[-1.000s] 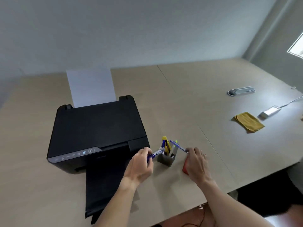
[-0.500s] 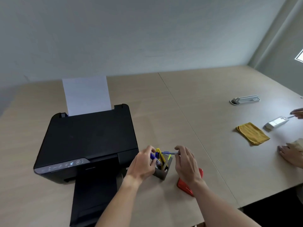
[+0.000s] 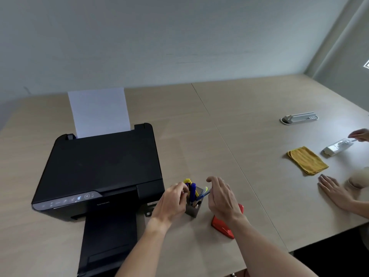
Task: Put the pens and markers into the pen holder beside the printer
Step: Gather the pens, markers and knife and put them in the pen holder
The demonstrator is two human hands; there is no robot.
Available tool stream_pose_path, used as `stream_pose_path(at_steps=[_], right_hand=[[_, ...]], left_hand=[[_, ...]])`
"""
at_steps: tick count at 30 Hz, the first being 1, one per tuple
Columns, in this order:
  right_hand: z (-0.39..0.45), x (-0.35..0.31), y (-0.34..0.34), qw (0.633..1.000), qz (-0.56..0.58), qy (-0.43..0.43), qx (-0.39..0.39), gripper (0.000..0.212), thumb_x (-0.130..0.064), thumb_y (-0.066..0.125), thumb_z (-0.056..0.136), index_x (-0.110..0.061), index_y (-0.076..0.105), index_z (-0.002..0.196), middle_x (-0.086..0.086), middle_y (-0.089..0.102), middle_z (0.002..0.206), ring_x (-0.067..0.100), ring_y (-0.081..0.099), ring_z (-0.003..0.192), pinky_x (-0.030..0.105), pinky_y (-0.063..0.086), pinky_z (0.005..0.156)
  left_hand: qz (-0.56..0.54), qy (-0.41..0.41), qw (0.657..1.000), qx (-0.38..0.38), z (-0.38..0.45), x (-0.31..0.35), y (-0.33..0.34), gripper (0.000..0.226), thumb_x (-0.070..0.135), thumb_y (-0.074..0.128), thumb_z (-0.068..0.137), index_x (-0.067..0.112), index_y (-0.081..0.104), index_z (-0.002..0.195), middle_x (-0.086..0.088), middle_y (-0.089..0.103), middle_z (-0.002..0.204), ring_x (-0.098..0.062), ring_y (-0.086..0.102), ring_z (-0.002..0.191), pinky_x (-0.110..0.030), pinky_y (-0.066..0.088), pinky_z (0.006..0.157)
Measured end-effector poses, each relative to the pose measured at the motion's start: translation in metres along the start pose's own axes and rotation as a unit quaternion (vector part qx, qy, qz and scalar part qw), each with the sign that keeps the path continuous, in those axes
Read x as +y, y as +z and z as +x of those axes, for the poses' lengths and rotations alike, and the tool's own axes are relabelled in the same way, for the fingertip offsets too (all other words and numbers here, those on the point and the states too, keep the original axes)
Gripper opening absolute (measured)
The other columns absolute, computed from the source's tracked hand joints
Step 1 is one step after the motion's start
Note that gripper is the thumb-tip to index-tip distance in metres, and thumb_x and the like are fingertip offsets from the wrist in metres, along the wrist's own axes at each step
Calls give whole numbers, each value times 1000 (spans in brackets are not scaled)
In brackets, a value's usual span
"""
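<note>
pen holder [image 3: 193,210] | base hidden by left hand [image 3: 172,200] (blurred)

the blue pen [image 3: 202,194] has left the right hand [image 3: 222,196] and now leans in the pen holder [image 3: 192,210]; both hands have opened.

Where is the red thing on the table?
The red stapler lies on the table near the front edge, just right of the grey pen holder, partly hidden under the person's right hand.
</note>
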State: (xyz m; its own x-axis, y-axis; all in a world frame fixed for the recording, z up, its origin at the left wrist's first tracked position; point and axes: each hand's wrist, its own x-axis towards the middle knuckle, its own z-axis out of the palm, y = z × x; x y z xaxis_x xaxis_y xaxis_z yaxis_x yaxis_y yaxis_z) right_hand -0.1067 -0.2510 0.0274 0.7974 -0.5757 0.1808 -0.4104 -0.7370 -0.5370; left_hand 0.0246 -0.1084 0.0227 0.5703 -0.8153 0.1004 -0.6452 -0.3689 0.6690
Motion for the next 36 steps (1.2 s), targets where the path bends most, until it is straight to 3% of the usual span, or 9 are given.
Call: stream_pose_path(at_steps=[6, 10, 12, 14, 18, 23, 27, 32, 36], right_hand=[[-1, -15, 18, 997, 16, 65, -41, 50, 2, 45, 81, -12, 38, 129, 3, 62, 95, 25, 58, 93, 44, 42, 94], [-15, -26, 35, 964, 61, 259, -16, 64, 0, 42, 73, -16, 29, 134, 14, 62, 106, 39, 57, 95, 47, 45, 84], [-28, -33, 44, 942, 57, 330, 8, 48, -6, 44, 75, -12, 39, 123, 16, 62, 100, 39, 58, 88, 45, 47, 76], [-44, -45, 50, 940, 25, 340, -6, 12, -16, 44, 84, -12, 50, 94, 13, 63, 86, 34, 58, 75, 42, 48, 67], [-71, -69, 74, 973, -48, 190, -120, 27, -25, 39, 88, -18, 42, 62, 4, 57, 62, 26, 54, 59, 43, 47, 57], [-67, -131, 120, 968, -61, 74, -231, 28, -24, 39, 89, -23, 40, 62, 0, 56, 63, 20, 51, 58, 34, 34, 50], [-65, -185, 155, 956, -86, -65, -272, 25, -31, 43, 91, -21, 43, 69, 0, 59, 66, 22, 53, 60, 33, 37, 54], [-83, -246, 200, 913, -54, -300, -272, 20, -35, 55, 80, -19, 47, 70, -4, 51, 68, 17, 49, 60, 27, 38, 55], [-104, -284, 236, 852, -93, -404, -319, 23, -40, 55, 74, -18, 56, 69, -1, 57, 70, 20, 54, 66, 33, 47, 62]], left_hand=[[12, -63, 998, 4, -39, -29, -15, 7, 19, 56, 92, 21, 57, 86, 7, 62, 83, -12, 60, 73, -39, 55, 63], [11, -113, 994, 4, -61, -48, -30, 8, 19, 57, 93, 20, 62, 87, 7, 66, 83, -8, 60, 65, -25, 54, 57], [9, -128, 992, -5, -73, -56, -36, 12, 20, 57, 93, 20, 63, 82, 7, 67, 77, -8, 61, 60, -24, 52, 52], [6, -153, 988, -15, -87, -65, -42, 19, 22, 56, 92, 20, 61, 75, 6, 64, 65, -11, 60, 55, -28, 52, 50], [24, -215, 976, -3, -123, -87, -58, 25, 26, 54, 94, 18, 62, 71, 6, 63, 63, -9, 58, 52, -18, 43, 46], [33, -280, 958, 52, -176, -127, -90, 24, 25, 53, 95, 19, 57, 72, 7, 57, 69, -7, 51, 57, -15, 34, 50], [42, -338, 936, 92, -224, -169, -124, 28, 22, 54, 94, 20, 48, 67, 6, 49, 64, -11, 48, 56, -14, 28, 49], [61, -429, 896, 98, -280, -216, -155, 8, 15, 55, 88, 13, 62, 83, -6, 56, 87, -30, 63, 81, -37, 51, 72], [31, -454, 890, 28, -309, -238, -167, 17, 14, 68, 77, 19, 64, 92, 0, 50, 98, -30, 62, 96, -35, 49, 82]])
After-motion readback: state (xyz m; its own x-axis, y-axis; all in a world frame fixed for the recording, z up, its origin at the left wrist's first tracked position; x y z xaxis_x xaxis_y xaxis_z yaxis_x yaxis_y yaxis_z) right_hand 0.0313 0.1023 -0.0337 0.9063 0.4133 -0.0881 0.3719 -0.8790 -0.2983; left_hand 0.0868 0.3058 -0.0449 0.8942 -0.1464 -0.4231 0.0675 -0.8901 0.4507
